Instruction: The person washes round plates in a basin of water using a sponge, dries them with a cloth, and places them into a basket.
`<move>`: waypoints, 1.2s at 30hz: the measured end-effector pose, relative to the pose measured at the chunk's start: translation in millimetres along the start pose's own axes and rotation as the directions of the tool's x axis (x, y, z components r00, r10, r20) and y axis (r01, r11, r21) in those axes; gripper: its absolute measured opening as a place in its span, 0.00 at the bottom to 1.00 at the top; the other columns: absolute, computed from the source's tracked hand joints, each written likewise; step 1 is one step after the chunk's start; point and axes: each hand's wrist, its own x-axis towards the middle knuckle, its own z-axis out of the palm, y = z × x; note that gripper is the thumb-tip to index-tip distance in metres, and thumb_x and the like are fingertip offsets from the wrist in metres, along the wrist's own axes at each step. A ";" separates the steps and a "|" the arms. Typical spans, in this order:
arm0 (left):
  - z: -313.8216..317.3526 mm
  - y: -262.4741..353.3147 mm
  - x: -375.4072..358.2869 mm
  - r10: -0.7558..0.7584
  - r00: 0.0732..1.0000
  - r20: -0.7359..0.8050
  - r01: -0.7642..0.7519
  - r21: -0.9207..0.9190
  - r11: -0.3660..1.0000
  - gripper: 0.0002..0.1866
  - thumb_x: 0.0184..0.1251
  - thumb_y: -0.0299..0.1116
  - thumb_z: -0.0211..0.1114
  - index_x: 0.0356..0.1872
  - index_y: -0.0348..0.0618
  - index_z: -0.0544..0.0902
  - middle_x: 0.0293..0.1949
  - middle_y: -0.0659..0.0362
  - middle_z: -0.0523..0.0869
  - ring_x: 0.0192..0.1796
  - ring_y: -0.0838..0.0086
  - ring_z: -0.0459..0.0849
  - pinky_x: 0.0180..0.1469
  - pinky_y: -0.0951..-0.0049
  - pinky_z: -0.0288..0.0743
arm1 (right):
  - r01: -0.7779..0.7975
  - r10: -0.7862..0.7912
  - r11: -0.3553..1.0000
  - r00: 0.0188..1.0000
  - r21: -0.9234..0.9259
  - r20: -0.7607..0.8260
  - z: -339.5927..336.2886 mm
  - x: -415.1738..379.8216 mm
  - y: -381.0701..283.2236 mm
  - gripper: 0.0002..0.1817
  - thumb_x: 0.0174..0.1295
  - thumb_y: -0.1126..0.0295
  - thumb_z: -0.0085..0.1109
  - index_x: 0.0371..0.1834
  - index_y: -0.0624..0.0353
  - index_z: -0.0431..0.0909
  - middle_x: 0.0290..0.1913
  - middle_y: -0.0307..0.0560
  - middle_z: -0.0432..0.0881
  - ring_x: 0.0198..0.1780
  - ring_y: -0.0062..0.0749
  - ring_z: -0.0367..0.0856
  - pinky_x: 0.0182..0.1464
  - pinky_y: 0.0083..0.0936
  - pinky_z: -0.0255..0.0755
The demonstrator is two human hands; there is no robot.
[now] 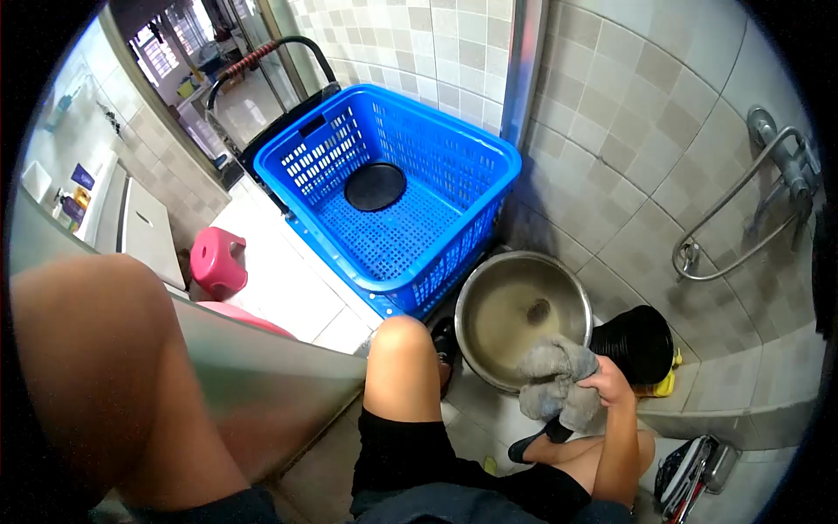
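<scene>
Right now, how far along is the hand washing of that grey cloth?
Midway, it seems. The metal basin already holds murky water. The right hand grips the wet grey cloth at the basin's near rim. The blue basket holds only a dark round disc, no cloth. The left hand is out of view.

Wet grey cloth, bunched over basin rim

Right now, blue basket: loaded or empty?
Nearly empty. The blue basket stands upright on the floor, its slotted bottom bare apart from one black round disc lying flat inside. No cloth in it.
</scene>
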 end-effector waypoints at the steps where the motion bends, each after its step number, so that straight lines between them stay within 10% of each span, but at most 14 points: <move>1: 0.5 0.2 0.5 0.001 1.000 0.000 -0.001 -0.003 1.000 0.24 0.77 0.36 0.46 0.63 0.27 0.74 0.59 0.35 0.82 0.65 0.45 0.80 0.69 0.39 0.70 | 0.004 -0.005 1.000 1.000 0.027 0.021 -4.1 -0.8 3.7 0.32 0.50 0.85 0.62 0.65 0.69 0.77 0.56 0.49 0.86 0.56 0.36 0.85 0.62 0.32 0.77; 36: 51.0 3.6 103.0 0.242 0.957 0.162 -0.231 -0.085 0.969 0.25 0.79 0.39 0.45 0.64 0.28 0.75 0.60 0.38 0.83 0.65 0.45 0.81 0.68 0.41 0.71 | 0.344 -0.235 0.912 0.885 0.224 -0.401 -57.3 -75.9 8.1 0.32 0.54 0.84 0.62 0.66 0.69 0.72 0.59 0.54 0.82 0.59 0.42 0.83 0.63 0.40 0.77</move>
